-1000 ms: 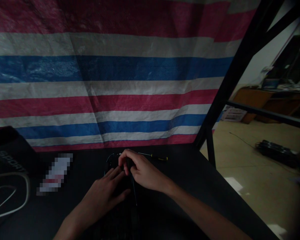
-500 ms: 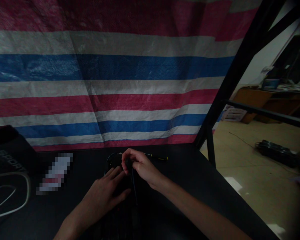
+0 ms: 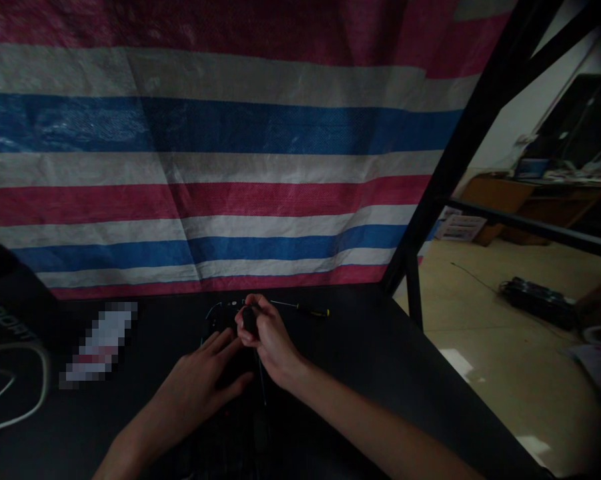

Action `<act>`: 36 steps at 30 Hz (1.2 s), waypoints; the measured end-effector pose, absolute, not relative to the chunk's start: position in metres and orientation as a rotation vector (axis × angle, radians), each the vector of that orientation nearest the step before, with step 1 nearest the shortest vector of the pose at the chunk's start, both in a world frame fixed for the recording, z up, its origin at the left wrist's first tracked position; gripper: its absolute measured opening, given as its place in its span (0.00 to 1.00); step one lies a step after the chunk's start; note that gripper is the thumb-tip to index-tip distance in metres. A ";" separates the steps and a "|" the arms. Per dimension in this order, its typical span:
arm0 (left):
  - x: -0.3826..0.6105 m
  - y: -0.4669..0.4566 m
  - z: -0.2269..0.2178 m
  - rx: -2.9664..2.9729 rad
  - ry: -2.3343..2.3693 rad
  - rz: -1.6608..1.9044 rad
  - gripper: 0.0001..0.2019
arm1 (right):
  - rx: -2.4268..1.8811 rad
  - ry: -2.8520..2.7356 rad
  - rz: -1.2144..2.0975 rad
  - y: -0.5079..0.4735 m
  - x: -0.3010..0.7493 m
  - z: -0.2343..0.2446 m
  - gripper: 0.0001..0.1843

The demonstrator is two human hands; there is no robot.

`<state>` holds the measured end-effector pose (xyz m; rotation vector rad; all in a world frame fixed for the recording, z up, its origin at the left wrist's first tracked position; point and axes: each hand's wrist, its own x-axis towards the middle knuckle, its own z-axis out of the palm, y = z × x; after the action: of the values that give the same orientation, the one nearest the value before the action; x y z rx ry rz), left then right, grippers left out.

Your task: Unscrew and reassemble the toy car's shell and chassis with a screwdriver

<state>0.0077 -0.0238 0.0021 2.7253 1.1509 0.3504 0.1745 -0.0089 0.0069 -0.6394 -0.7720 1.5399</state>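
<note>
My right hand (image 3: 267, 337) is closed around the dark handle of a screwdriver (image 3: 251, 321) held upright, its thin shaft pointing down at a dark device (image 3: 220, 320) lying on the black table (image 3: 360, 360). Beside it my left hand (image 3: 200, 383) lies flat on the device with the fingers stretched out and apart. The device is very dark and mostly hidden under both hands; a thin pale wire curves at its far edge.
A second screwdriver with a yellow-and-black handle (image 3: 307, 310) lies just behind the hands. A white cable (image 3: 27, 380) loops at the left, beside a dark box (image 3: 7, 300). A striped tarp (image 3: 205, 167) hangs behind; a black frame post (image 3: 413, 280) stands at the right.
My right hand has turned and pulled in, so its fist now stands over the screwdriver handle. The left hand has stayed put. The view has shifted slightly.
</note>
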 end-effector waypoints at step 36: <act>0.029 -0.050 0.009 2.585 1.123 0.438 0.10 | -1.013 -0.977 1.513 -0.016 0.252 -0.037 0.23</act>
<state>0.0289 -0.0497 0.0091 2.5852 1.1229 0.4378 0.2517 -0.0162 -0.0375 -1.0129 -0.9774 1.5128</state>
